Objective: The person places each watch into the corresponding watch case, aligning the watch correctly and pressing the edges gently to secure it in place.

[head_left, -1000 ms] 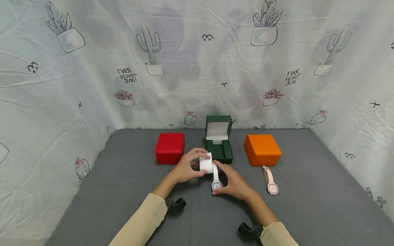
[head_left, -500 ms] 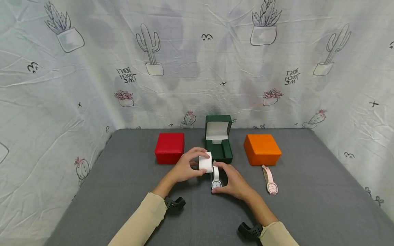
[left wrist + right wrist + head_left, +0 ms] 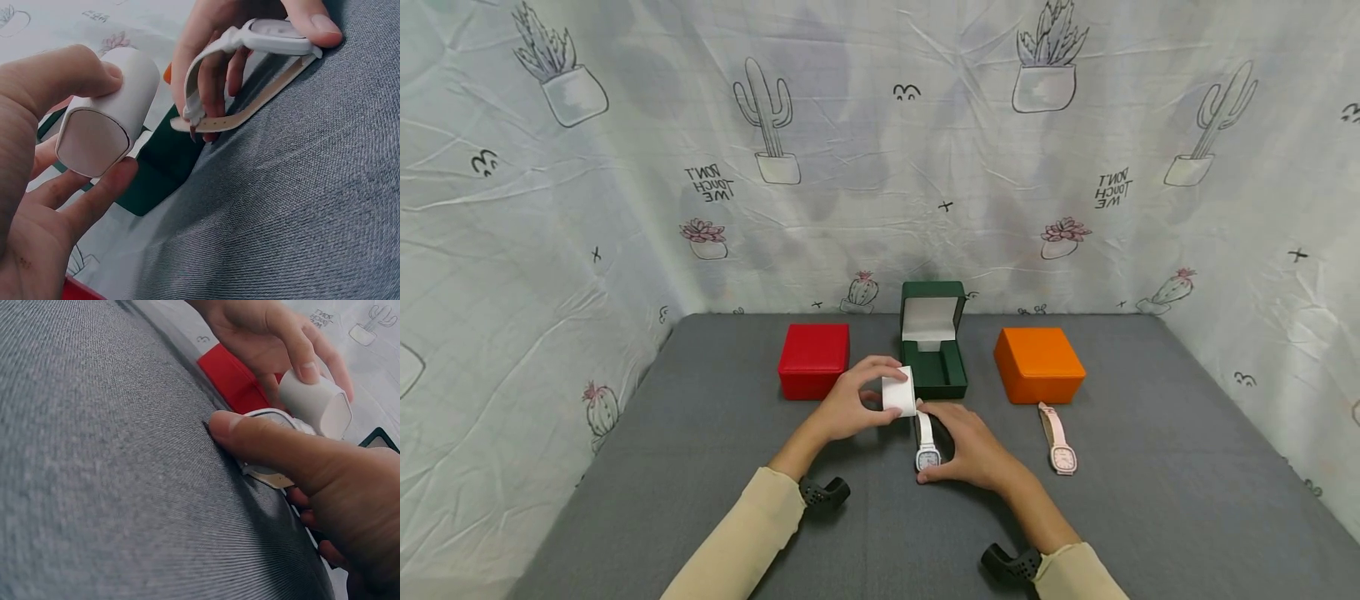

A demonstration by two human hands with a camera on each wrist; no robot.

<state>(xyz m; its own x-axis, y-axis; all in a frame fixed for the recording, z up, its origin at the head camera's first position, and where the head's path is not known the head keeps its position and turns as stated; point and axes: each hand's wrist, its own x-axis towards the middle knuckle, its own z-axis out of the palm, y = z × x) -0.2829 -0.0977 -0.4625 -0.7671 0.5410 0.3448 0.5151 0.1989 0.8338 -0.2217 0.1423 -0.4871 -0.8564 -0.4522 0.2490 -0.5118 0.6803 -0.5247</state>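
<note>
My left hand [image 3: 856, 406] grips a small white watch cushion [image 3: 898, 392] between thumb and fingers, just in front of the open dark green box [image 3: 952, 374]. In the left wrist view the cushion [image 3: 103, 125] shows its flat end. My right hand [image 3: 976, 447] pinches a white watch [image 3: 927, 448] by its case, the thumb at the case's near side. The watch [image 3: 275, 34] has one strap arched up and the other lying on the cloth. In the right wrist view my right thumb [image 3: 250, 434] presses against the watch [image 3: 265, 414], with the cushion [image 3: 315, 403] just beyond.
A shut red box [image 3: 814, 360] stands left of the green box, a shut orange box [image 3: 1039, 364] to its right. A pink watch [image 3: 1058, 442] lies flat in front of the orange box. Grey cloth [image 3: 1150, 467] covers the table; a cactus-print sheet [image 3: 880, 167] walls it in.
My left hand has shifted the cushion slightly up and left, away from the watch strap. The right hand and watch have barely moved.
</note>
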